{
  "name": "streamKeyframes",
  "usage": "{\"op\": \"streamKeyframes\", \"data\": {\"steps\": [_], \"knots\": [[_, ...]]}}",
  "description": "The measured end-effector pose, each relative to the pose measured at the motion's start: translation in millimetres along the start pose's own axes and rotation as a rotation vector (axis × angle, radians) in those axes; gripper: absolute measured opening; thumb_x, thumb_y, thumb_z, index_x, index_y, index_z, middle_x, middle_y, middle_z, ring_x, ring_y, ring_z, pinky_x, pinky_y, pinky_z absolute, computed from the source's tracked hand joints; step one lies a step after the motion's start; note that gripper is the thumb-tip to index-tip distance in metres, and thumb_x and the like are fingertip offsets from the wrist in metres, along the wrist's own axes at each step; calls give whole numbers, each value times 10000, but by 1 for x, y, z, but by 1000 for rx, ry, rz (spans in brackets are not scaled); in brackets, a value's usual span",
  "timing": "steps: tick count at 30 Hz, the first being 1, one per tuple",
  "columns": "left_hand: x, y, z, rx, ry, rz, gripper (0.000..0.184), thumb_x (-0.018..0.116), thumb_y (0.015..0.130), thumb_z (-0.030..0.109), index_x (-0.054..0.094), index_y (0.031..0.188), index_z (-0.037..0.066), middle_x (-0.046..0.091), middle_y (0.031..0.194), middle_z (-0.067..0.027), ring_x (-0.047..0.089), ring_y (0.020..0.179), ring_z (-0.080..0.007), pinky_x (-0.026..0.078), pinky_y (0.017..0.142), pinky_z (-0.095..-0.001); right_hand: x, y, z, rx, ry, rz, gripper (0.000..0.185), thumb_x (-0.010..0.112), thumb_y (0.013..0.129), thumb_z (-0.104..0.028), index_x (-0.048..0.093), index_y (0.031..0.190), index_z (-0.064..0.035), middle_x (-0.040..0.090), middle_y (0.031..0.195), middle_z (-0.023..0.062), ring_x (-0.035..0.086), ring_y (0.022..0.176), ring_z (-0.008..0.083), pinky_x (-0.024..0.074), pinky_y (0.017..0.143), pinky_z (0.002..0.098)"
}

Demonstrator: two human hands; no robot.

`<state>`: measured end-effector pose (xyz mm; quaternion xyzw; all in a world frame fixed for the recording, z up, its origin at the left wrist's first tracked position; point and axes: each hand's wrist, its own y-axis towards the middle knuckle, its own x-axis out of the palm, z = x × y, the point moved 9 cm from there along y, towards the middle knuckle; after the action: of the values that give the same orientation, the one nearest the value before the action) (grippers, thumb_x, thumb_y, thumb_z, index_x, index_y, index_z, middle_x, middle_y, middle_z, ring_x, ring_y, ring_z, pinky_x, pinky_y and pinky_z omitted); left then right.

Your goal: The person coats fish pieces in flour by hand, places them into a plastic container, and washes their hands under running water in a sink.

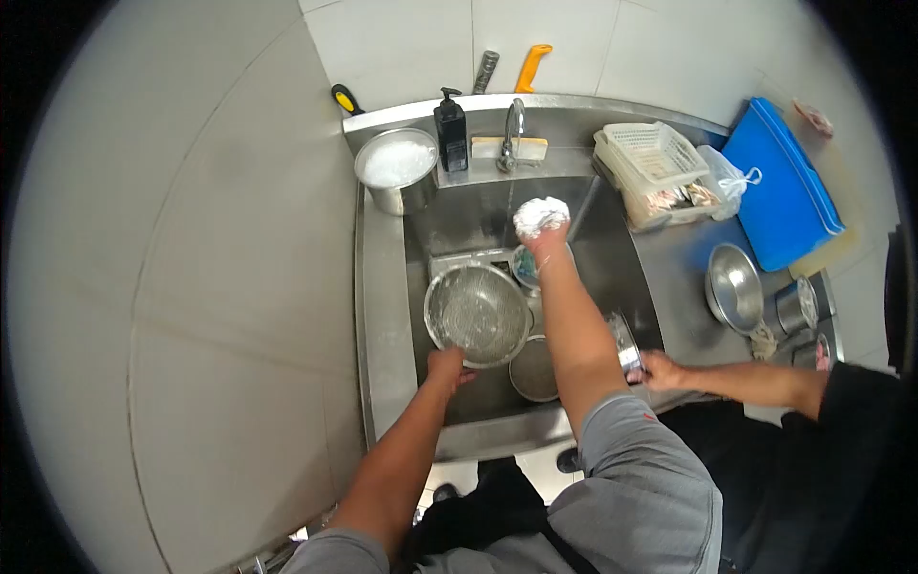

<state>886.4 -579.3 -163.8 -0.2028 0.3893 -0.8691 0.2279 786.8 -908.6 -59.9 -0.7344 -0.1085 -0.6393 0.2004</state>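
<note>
My left hand (448, 369) grips the near rim of a round metal strainer (475, 316), which is tilted in the sink with white suds on its mesh. My right hand (543, 230) is over the back of the sink, below the faucet (514, 134). A rounded lump of white foam (541, 215) covers its fingers; whatever they hold is hidden. Beneath my right wrist sits a small bowl (524, 266) with something greenish inside. Another round metal piece (535, 371) lies in the sink by the strainer, partly behind my right forearm.
A co-worker's hand (660, 371) holds a shiny metal container (625, 346) at the sink's right edge. A foam-filled pot (397, 196) and a black pump bottle (451, 134) stand back left. White baskets (660, 153), a blue board (779, 191) and a metal bowl (734, 287) are to the right.
</note>
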Motion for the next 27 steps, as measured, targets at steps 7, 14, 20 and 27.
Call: {"op": "streamKeyframes", "data": {"steps": [7,14,20,27], "knots": [[4,78,-29,-132,-112,189,424,473,860,63,411,1250,-93,557,1133,-242,632,919,-344,561,770,-442,27,117,-53,-42,-71,-18,205,460,813,-327,545,690,-185,490,554,-2,513,526,215,439,487,378],[-1,152,-88,-229,-201,148,460,491,874,84,369,1296,-53,500,1229,-232,583,1039,-327,531,830,-420,-40,42,76,408,-469,-146,207,449,900,-163,598,886,-20,610,790,88,611,698,194,531,580,338],[13,167,-85,-329,-478,216,636,570,838,190,298,1373,-21,432,1316,-213,505,1149,-344,487,865,-448,-103,-17,37,218,-883,425,199,480,895,-71,583,989,71,609,861,140,614,738,247,546,618,389],[92,106,37,76,-424,126,425,565,837,188,488,1216,13,560,1144,-152,574,1022,-286,488,845,-383,-144,7,23,175,-1201,597,367,641,833,-274,577,1043,21,575,1020,172,521,1049,288,442,837,501]]}}
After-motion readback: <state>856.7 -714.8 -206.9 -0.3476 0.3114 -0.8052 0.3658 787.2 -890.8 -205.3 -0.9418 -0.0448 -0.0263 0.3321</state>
